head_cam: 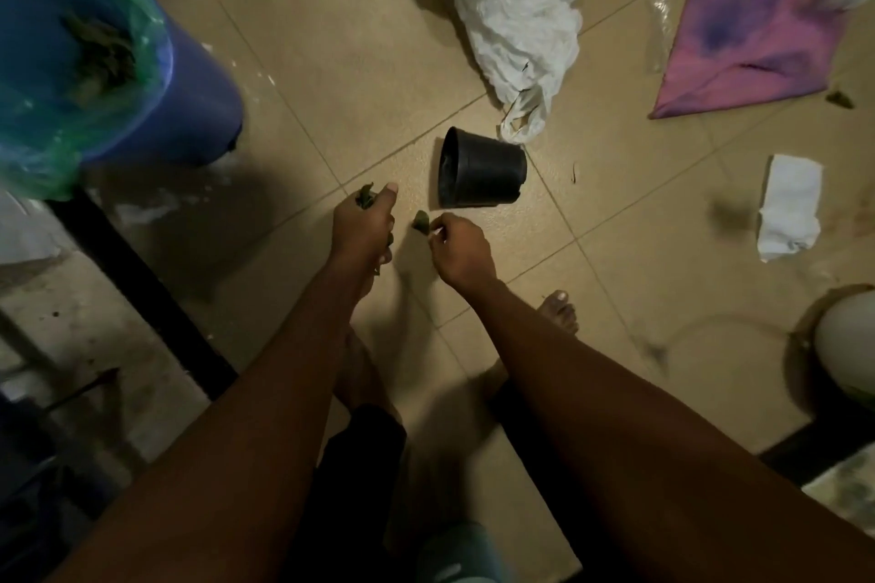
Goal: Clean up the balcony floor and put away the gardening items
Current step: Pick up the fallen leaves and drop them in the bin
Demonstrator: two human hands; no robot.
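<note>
Leaf pickup | left grip [362, 227] clamped on leaves [365, 196] | right grip [457, 246] pinches leaf [420, 220] | pass it left, then bin [199, 99] at 10 o'clock.

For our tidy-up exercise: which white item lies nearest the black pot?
The crumpled plastic bag; its handles end beside the pot, the folded cloth lies farther right.

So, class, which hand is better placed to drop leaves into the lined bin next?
Probably the left hand: it grips a bunch of leaves and lies nearer the blue bin. The right hand only pinches one leaf.
</note>
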